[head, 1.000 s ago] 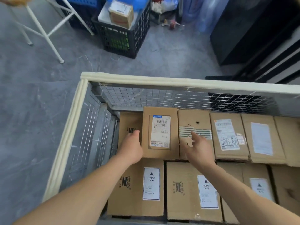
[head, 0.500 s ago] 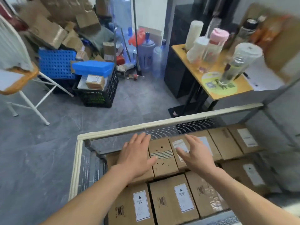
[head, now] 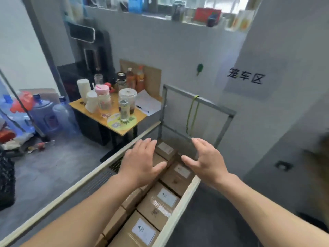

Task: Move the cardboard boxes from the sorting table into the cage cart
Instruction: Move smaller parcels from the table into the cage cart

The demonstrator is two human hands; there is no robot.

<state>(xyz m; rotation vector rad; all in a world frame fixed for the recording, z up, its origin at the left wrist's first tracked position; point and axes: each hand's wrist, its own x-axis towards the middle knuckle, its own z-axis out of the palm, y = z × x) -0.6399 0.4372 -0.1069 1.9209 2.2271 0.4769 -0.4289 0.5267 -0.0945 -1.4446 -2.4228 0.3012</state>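
Note:
The cage cart (head: 179, 209) runs from the lower left up to the middle, with cream padded rails and wire mesh sides. Inside it lie several brown cardboard boxes (head: 160, 202) with white labels, packed in rows. My left hand (head: 142, 161) hovers above the boxes with its fingers straight and spread, holding nothing. My right hand (head: 206, 159) hovers beside it, also flat and empty. Both forearms reach in from the bottom edge. The sorting table is out of view.
A small yellow-topped table (head: 114, 120) crowded with cups and bottles stands just beyond the cart's far rail. Water jugs (head: 44, 113) and clutter sit on the grey floor at left. A grey metal frame (head: 197, 111) stands at the cart's far end against the wall.
Both hands have let go of the box set down in the cart and lifted off it, open. The view has swung up and to the right, toward the table and the wall.

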